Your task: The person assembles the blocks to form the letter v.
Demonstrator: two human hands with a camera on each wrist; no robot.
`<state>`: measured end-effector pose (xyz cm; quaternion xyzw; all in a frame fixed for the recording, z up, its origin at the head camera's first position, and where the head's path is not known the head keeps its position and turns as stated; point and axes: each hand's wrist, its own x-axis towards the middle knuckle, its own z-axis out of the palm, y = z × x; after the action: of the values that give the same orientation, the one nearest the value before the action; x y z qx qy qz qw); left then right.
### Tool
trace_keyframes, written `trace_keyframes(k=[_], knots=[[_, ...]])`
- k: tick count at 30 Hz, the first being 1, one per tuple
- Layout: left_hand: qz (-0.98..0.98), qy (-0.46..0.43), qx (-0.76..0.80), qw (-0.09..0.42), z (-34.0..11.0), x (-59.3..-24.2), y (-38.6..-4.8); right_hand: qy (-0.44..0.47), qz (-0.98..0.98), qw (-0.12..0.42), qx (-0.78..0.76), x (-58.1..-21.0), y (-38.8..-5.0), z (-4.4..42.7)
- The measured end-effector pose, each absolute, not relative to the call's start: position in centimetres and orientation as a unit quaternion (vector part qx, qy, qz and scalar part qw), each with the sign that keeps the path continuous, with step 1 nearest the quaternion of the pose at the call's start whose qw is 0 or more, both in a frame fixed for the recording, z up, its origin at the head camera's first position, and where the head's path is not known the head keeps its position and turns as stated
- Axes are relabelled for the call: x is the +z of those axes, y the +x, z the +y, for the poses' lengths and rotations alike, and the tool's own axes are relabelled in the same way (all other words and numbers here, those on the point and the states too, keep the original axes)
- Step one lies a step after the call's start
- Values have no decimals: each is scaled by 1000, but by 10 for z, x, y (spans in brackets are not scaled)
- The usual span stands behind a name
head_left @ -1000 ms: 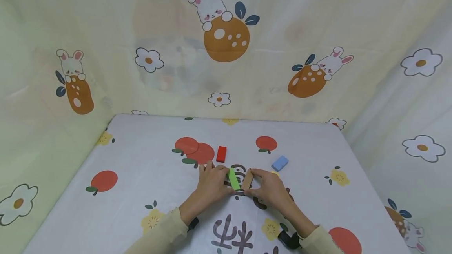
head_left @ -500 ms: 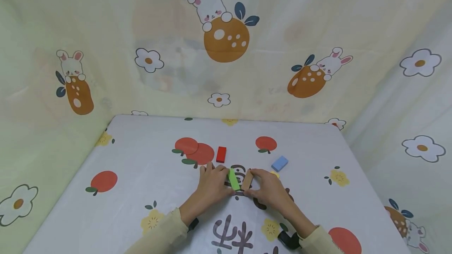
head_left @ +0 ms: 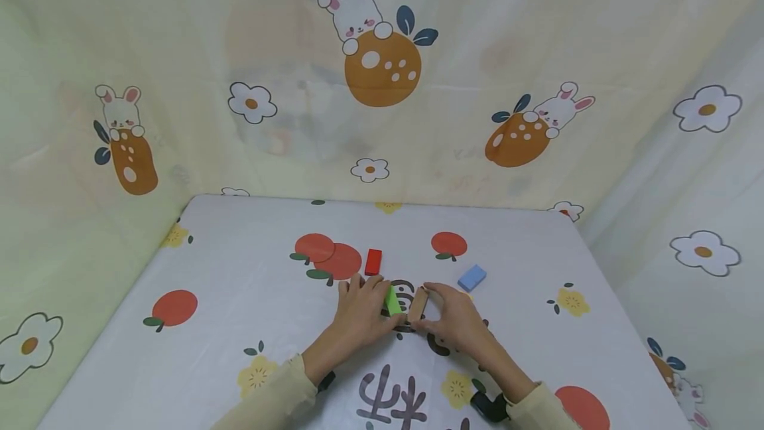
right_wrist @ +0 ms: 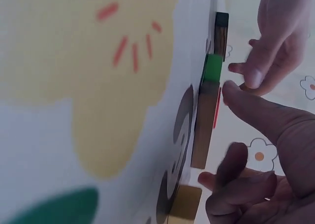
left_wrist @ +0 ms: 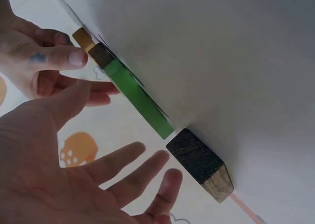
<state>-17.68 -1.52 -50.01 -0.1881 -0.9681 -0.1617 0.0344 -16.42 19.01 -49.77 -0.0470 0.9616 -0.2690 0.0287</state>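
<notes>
My left hand (head_left: 361,310) spreads thumb and fingers beside a bright green block (head_left: 392,301). The left wrist view shows a gap between those loose fingers and the green block. In the head view, my right hand (head_left: 456,317) holds a plain brown wooden block (head_left: 418,304) between forefinger and thumb, one at each end. The two blocks lean towards each other at their near ends. A dark block (left_wrist: 199,162) lies past the green one in the left wrist view. Lower in the right wrist view is a tan block (right_wrist: 185,204), close to my right fingers.
Beyond my hands a red block (head_left: 373,262) and a blue block (head_left: 472,277) lie on the tabletop. Printed fruit and flowers cover the white cloth (head_left: 239,271). A patterned curtain (head_left: 268,32) hangs at the back and sides.
My left thumb has slid slightly to the right and now covers the near end of the green block. My right hand and the brown block stay almost where they were.
</notes>
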Motion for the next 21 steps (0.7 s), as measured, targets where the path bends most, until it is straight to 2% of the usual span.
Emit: trace_keyframes(k=[7,21], knots=[[-962,-211,-163,60,-14,-497,-174,-46,957,-5,-288,-494,-168,201],[-952,-275,-134,26,-11,-498,-165,-26,956,-37,-290,-502,-183,219]])
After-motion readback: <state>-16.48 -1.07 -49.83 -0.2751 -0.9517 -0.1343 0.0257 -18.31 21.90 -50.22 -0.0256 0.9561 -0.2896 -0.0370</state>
